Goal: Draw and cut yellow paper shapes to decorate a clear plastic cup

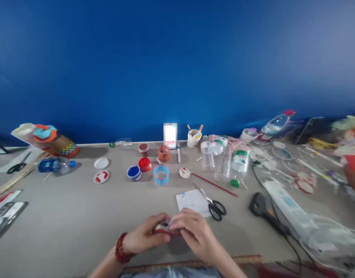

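Observation:
Near the table's front edge my left hand [147, 233] is closed around a small red and whitish round-looking piece [163, 228]. A beaded bracelet [121, 248] circles the left wrist. My right hand [195, 231] is closed too, its fingers pressed against the same piece from the right. Much of the piece is hidden by the fingers, so its kind cannot be told. Just beyond the hands lies a white paper sheet [189, 201], with black-handled scissors [216, 208] resting over its right side.
Open paint jars, blue [134, 173] and red [144, 164], stand mid-table beside a blue-rimmed clear cup [161, 175]. A red-handled brush [215, 184] lies right of them. Cut plastic bottles [240, 160], a glue gun [264, 212] and a power strip [290, 208] crowd the right.

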Demonstrator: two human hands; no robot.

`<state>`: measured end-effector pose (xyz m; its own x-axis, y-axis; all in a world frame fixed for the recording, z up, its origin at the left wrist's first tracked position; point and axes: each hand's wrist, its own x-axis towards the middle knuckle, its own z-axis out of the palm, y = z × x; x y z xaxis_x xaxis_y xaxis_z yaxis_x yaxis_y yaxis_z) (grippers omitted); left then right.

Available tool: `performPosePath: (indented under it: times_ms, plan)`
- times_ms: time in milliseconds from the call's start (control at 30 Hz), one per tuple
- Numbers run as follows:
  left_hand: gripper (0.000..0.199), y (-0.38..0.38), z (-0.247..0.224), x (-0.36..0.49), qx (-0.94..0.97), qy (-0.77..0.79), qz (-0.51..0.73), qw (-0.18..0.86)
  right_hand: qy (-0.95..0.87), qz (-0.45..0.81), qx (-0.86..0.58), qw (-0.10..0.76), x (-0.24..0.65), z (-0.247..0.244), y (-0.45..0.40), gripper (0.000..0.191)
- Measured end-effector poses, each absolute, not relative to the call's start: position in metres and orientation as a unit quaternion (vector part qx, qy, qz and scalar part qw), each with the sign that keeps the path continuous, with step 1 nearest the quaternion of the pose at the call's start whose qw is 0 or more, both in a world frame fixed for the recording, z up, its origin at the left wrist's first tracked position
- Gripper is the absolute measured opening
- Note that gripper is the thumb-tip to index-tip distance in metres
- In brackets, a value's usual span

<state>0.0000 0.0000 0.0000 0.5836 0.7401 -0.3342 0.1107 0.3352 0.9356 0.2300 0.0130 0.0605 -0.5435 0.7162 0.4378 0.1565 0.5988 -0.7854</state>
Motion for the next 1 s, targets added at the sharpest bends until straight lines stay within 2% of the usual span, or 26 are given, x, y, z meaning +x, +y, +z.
performPosePath:
  times_ms: [167,300,633,800,1000]
  plan:
    - [0.054,0.0,0.017,0.023,0.433,0.301,0.294,0.797,-0.796,0.352,-0.274,0.408,0.236,0.059,0.01,0.028]
    - [0.051,-0.001,0.026,0.033,0.324,0.229,0.294,0.87,-0.792,0.349,-0.284,0.412,0.241,0.057,0.01,0.027]
    - [0.043,0.003,0.033,0.021,0.376,0.242,0.308,0.84,-0.819,0.328,-0.306,0.358,0.242,0.062,0.006,0.025]
    - [0.05,0.011,0.04,0.022,0.447,0.24,0.314,0.802,-0.816,0.336,-0.316,0.348,0.244,0.058,0.005,0.029]
    - [0.044,0.008,0.037,0.023,0.388,0.24,0.316,0.832,-0.81,0.361,-0.318,0.335,0.242,0.064,0.005,0.024]
